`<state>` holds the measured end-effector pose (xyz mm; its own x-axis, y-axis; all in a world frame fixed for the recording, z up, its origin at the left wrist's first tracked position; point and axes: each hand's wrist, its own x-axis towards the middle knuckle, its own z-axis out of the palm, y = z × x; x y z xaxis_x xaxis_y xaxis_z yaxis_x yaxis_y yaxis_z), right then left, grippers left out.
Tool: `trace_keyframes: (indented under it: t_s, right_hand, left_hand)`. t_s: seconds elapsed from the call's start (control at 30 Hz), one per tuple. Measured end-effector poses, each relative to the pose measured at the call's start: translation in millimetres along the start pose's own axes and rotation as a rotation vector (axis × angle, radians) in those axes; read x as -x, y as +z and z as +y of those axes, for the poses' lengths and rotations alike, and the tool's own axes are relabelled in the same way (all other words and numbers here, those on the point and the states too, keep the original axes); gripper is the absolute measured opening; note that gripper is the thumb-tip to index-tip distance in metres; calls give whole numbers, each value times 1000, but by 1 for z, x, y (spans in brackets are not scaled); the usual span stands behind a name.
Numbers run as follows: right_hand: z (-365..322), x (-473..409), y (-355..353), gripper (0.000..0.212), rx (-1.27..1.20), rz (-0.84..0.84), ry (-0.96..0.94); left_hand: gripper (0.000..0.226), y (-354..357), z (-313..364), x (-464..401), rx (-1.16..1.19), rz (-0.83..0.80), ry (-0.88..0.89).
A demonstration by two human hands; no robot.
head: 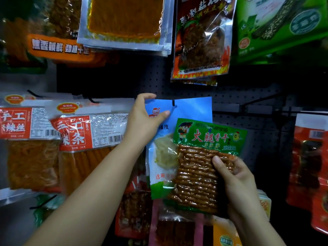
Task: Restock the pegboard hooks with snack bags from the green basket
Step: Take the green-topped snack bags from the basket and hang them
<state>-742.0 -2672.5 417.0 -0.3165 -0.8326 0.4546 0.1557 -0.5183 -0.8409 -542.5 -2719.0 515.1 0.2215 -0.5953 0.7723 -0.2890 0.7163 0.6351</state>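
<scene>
In the head view, the left hand (145,114) reached up to the blue bag (188,110) hanging at the centre of the pegboard (142,79), thumb on the bag's front near its top left corner and fingers curled over the top edge, so it was pinching that corner. The bag's hang hole sat on a dark hook (173,103), just right of the thumb, and the bag's long axis ran straight down from it.

The right hand (236,181) gripped the green-topped bag (204,167) low on its right side, thumb across the front and fingers behind it. This bag stood upright and tipped slightly clockwise, its header up and its long axis nearly parallel to the blue bag's. It overlapped the lower right of the blue bag and lay nearer the camera.

The next move appeared to turn on this: the green header's top edge lay below and right of the hook, so the bag would need to travel up and left to meet the tip. The left hand was much the nearer to the hook; the right carried the load. No hang hole could be made out in the green header, perhaps only for blur.

An empty hook (257,102) stood to the right. The green basket was not in view.
</scene>
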Motion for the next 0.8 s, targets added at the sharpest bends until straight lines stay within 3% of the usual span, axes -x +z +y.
trace_keyframes:
  t_s: [0.1, 0.27, 0.47, 0.63, 0.8]
  right_hand:
    - [6, -11, 5, 25, -18, 33, 26]
    - [17, -21, 15, 37, -63, 34, 104]
    - [25, -12, 17, 25, -97, -26, 137]
    - [24, 2, 1, 16, -26, 26, 73]
    - [19, 14, -15, 11, -46, 40, 83]
  left_hand:
    - [57, 5, -14, 10, 6, 44, -14]
    - [55, 14, -21, 12, -85, 71, 17]
    - [61, 12, -19, 15, -139, 36, 92]
    - [85, 7, -22, 29, -137, -71, 89]
    - [89, 4, -15, 36, -172, -75, 93]
